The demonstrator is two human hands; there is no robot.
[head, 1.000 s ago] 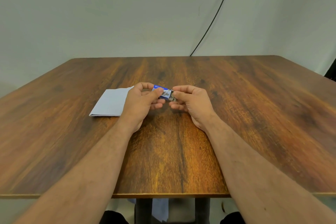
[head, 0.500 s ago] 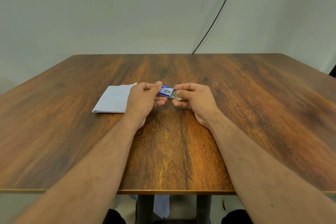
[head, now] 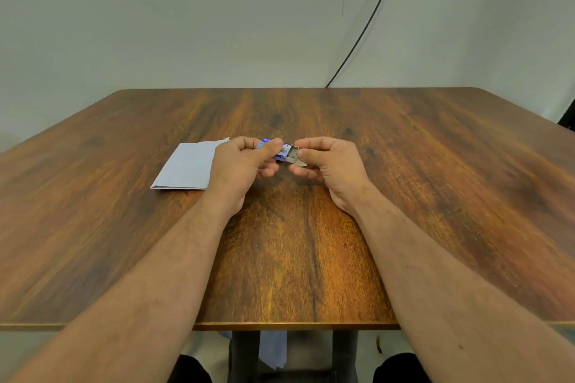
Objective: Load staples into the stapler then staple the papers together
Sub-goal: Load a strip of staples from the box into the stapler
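No text can be read. The blue staple box (head: 273,149), held between both hands at the table's middle, carries a white label with small print, too blurred to make out.

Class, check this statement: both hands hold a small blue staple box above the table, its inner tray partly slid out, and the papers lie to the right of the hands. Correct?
Wrong on one point: the head view shows the papers lying left of the hands. The left hand and right hand do hold the staple box, tray partly out.

A wooden table (head: 311,258) stands against a plain pale wall (head: 186,25) crossed by a black cable (head: 367,25).
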